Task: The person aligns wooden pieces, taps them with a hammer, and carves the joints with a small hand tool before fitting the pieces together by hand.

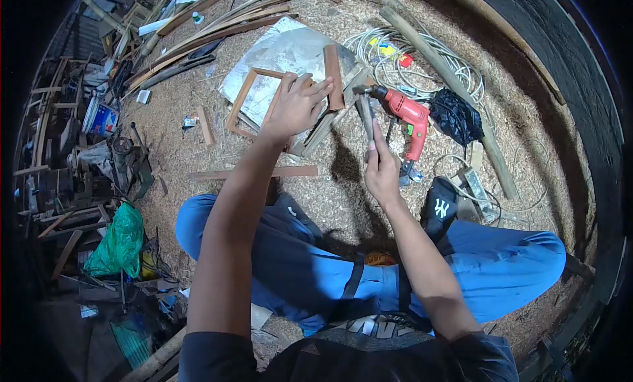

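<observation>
My left hand point(298, 106) lies over the right side of a rectangular wooden frame point(242, 99), its fingers bent across the wood. Its fingertips reach the edge of a flat brown wood piece point(334, 78); the hand hides how the two meet. Beneath the frame is a worn whitish board point(290, 35). My right hand point(382, 171) is closed around the handle of a hammer point(366, 115), whose head is just right of the brown piece. A red power drill point(407, 115) rests on the ground right of the hammer.
A coiled pale cable point(455, 68), a black plastic bag point(455, 117) and a long pole point(498, 154) lie to the right. One wood strip point(290, 171) lies before my legs. Scrap and a green bag point(119, 240) crowd the left; long strips point(217, 31) lie behind.
</observation>
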